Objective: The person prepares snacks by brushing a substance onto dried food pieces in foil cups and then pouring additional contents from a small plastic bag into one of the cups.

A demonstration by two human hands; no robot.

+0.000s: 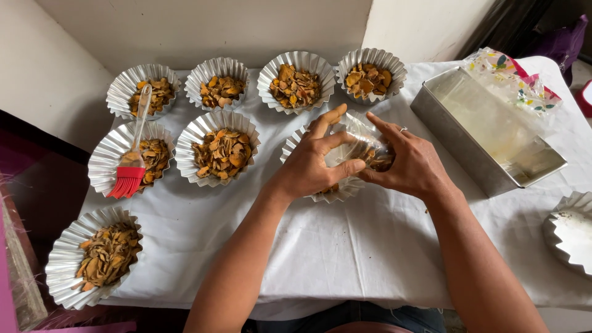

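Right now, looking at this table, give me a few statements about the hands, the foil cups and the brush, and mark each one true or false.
1. Both hands hold a clear plastic bag of dried slices over a fluted foil cup. True; the left hand and right hand grip it together.
2. The red brush lies flat on the white cloth. False; it rests in a filled foil cup on the left.
3. The rectangular metal pan is full of slices. False; it holds no slices.
4. Four filled cups stand in the back row. True.
5. The right hand wears a ring. True.
6. The cup at the right edge is filled with slices. False; it shows no slices.
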